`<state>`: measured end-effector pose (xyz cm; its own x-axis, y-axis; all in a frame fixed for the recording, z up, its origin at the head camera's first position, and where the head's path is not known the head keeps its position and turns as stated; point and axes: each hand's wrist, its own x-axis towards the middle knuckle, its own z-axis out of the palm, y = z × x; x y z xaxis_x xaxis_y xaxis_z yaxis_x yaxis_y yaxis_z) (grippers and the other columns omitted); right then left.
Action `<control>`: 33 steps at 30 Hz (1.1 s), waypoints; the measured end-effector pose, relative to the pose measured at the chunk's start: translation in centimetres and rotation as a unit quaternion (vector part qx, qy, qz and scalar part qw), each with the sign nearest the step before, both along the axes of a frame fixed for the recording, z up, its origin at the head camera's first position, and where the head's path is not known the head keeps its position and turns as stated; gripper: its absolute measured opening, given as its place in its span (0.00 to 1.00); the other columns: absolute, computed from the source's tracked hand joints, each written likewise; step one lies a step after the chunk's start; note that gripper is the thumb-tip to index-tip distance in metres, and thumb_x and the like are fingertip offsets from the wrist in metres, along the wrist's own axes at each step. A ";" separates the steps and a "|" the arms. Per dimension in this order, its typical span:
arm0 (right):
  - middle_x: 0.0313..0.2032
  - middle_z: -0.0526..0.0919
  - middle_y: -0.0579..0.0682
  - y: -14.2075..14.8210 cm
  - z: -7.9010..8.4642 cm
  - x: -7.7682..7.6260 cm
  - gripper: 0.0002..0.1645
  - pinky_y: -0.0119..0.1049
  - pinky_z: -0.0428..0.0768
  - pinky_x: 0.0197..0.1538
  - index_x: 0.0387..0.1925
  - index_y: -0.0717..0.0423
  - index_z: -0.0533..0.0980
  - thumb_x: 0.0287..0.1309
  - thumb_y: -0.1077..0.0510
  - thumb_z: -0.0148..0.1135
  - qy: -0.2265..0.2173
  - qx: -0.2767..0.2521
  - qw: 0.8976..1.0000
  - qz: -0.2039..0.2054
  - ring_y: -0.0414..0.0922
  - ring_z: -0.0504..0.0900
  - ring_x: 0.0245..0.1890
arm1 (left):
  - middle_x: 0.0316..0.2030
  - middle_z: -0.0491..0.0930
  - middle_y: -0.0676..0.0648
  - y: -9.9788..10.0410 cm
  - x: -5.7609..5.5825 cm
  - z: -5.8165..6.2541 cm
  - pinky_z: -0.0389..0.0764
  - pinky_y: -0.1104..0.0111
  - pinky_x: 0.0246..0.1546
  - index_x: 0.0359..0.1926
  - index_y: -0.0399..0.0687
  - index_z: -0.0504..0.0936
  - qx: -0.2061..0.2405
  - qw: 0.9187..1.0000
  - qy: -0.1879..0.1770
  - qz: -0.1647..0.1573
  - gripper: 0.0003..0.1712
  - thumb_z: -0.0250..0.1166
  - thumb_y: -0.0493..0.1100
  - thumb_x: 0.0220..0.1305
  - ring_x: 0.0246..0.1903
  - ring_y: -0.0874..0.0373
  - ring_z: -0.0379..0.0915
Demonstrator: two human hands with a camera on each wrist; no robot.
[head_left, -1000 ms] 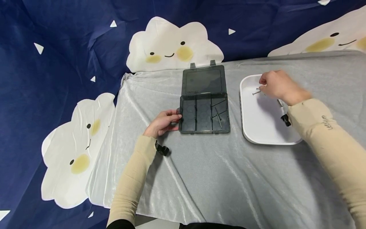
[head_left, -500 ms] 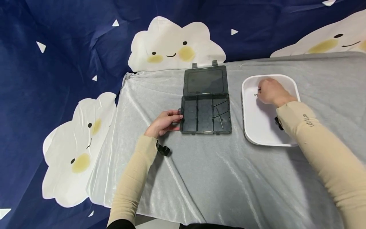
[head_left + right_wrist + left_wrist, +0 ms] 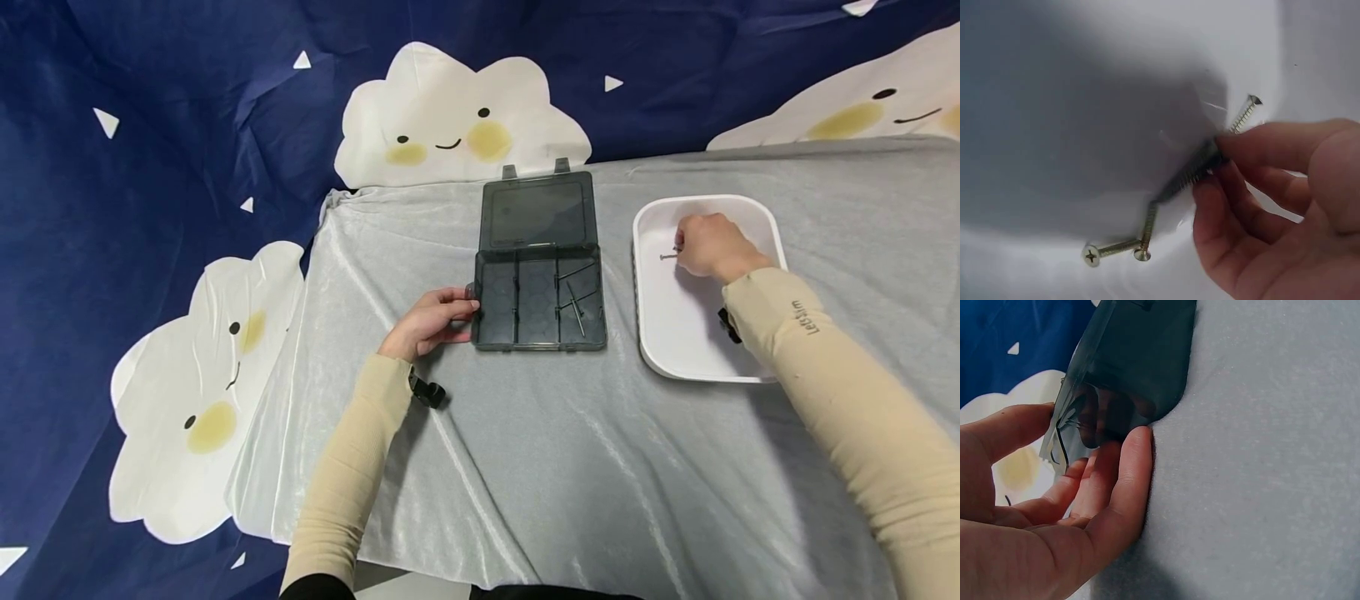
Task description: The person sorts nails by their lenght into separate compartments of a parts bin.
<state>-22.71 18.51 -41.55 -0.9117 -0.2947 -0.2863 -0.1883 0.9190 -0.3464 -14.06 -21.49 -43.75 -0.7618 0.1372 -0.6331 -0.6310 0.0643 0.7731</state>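
My left hand (image 3: 431,321) grips the left edge of a dark translucent compartment case (image 3: 536,304), whose lid stands open at the back. In the left wrist view, the thumb touches the case's edge and the fingers lie along its side. Several dark screws (image 3: 576,310) lie in the case's right compartment. My right hand (image 3: 712,243) reaches into a white tray (image 3: 701,342). Seen from the right wrist, its thumb and fingers pinch a dark screw (image 3: 1188,174). Brass-coloured screws surround it: a cross-head screw (image 3: 1116,248), another screw (image 3: 1148,228) touching it, and one (image 3: 1245,115) beyond the thumb.
A grey cloth (image 3: 540,467) covers the table under the case and the tray. Behind hangs a dark blue curtain (image 3: 255,50) with white clouds. The tray's raised rim surrounds the right hand. The case's left and middle compartments show no screws.
My right hand has lowered into the tray and now pinches a dark screw; it shifted slightly toward me in the last half second. The left hand stays on the case.
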 end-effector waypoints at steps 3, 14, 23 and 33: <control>0.35 0.79 0.64 0.1 0.2 -0.1 0.12 0.51 0.74 0.39 0.36 0.66 0.75 0.47 0.62 0.57 -0.030 -0.002 1.000 0.001 0.60 0.74 0.37 | 0.40 0.76 0.46 0.0 0.0 0.0 0.85 0.69 0.30 0.58 0.38 0.71 0.000 1.000 -0.001 0.001 0.21 0.62 0.37 0.66 0.40 0.59 0.75; 0.28 0.79 0.56 0.0 0.6 -0.3 0.05 0.42 0.71 0.36 0.28 0.62 0.77 0.46 0.64 0.57 -0.044 0.000 0.998 0.044 0.55 0.74 0.33 | 0.40 0.76 0.47 -0.1 -0.1 -0.2 0.85 0.69 0.30 0.58 0.39 0.71 -0.004 1.000 0.000 0.002 0.21 0.62 0.37 0.66 0.40 0.60 0.74; 0.26 0.76 0.54 0.0 0.5 0.2 0.05 0.38 0.68 0.32 0.28 0.59 0.75 0.44 0.64 0.60 -0.067 0.008 0.997 0.044 0.52 0.73 0.32 | 0.41 0.76 0.46 -0.1 -0.1 -0.3 0.85 0.69 0.29 0.57 0.39 0.72 -0.005 1.000 0.002 0.005 0.20 0.62 0.37 0.65 0.40 0.60 0.74; 0.25 0.75 0.54 -0.1 0.2 0.7 0.07 0.36 0.68 0.28 0.28 0.59 0.74 0.41 0.64 0.62 -0.067 -0.001 0.997 0.036 0.51 0.73 0.30 | 0.41 0.76 0.46 -0.1 -0.1 -0.2 0.85 0.68 0.32 0.57 0.38 0.72 -0.001 1.000 0.000 0.005 0.20 0.62 0.37 0.65 0.41 0.60 0.74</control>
